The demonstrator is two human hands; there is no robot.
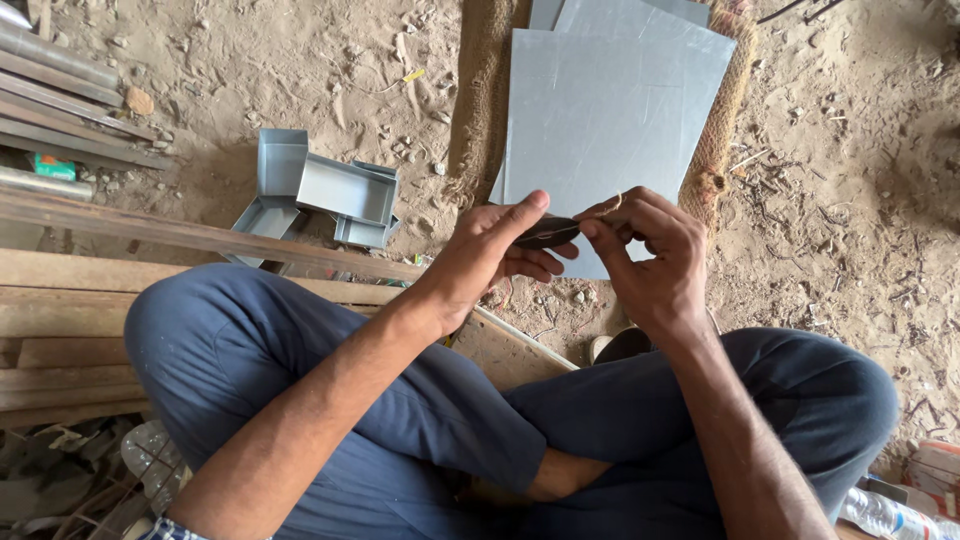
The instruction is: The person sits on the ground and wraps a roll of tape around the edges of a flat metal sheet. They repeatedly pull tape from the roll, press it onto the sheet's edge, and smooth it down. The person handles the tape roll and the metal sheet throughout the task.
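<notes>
I sit cross-legged on sandy ground in blue trousers. My left hand (495, 250) and my right hand (645, 250) meet in front of me, both pinching a small dark flat object (546, 232) between thumb and fingers. Just beyond the hands lies a stack of flat grey metal sheets (610, 110) on a strip of burlap (480, 90). What the dark object is cannot be made out.
Folded grey sheet-metal trays (335, 190) lie on the ground at left. Wooden planks (70, 310) and metal bars (60, 100) run along the left side. A plastic bottle (895, 515) lies at the lower right. Sand with small stones surrounds everything.
</notes>
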